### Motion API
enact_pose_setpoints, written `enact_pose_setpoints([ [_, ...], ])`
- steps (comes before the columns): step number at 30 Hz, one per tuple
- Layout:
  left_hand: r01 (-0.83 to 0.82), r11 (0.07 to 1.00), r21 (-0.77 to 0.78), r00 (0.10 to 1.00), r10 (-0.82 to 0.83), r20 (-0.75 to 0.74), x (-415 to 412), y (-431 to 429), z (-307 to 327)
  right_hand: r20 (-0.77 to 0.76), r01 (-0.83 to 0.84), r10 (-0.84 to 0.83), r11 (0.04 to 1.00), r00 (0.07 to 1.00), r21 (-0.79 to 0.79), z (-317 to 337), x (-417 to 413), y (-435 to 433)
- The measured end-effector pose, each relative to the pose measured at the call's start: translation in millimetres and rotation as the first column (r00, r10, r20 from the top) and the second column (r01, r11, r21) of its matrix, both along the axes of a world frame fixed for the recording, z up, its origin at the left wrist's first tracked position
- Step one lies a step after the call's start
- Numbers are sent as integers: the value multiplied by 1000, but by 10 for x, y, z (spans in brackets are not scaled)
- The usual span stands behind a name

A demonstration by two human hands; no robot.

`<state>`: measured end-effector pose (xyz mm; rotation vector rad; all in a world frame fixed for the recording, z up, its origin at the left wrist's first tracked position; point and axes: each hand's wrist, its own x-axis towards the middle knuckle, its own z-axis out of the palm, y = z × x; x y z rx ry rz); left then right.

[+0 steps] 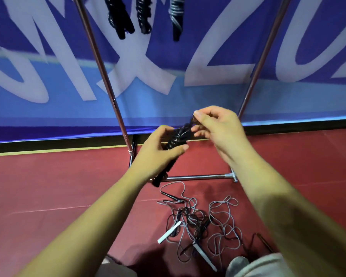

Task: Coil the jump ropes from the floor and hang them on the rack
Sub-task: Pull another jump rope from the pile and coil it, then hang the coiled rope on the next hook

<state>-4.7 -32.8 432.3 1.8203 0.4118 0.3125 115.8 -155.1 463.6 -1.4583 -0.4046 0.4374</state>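
Forearms cropped — left hand (pixel 158 154) hides rope (pixel 177 136).

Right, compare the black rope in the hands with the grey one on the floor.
The black jump rope is wound into a tight bundle, while the grey jump rope sprawls in loose loops. The black one is held up between the left hand and right hand; the grey one lies tangled with others. Both are not yet hung.

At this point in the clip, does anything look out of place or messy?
Yes: a tangled heap of thin grey and black jump ropes with white handles sprawls uncoiled on the red floor. Otherwise, both hands, left hand and right hand, hold a coiled black rope bundle, and three bundles hang tidily above.
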Motion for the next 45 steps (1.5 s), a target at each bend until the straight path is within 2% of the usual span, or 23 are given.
enact_pose_setpoints([
  [3,-34,995,92,999,31,38,249,138,345,89,-29,27,999,996,22,403,190,98],
  [9,35,993,114,989,-51,138,736,284,1119,207,-44,23,994,978,97,1359,564,150],
  [15,46,984,171,963,-90,255,1110,249,1518,308,-18,7,999,951,33,1976,846,231],
  [23,-141,974,180,946,78,316,1584,286,2121,404,135,-98,989,909,-64,2475,1364,447],
  [31,-214,969,127,944,172,282,1974,487,2588,595,349,-208,928,776,-132,2946,1805,835],
  [37,-202,972,118,954,168,248,2166,616,2559,560,345,-163,908,812,-237,2891,2075,998],
  [43,-173,980,100,967,150,207,2384,654,2312,309,278,-215,944,926,-176,2692,2085,979],
  [45,-201,963,178,973,175,153,2450,722,2186,376,320,-226,924,899,-209,2558,2125,947],
])
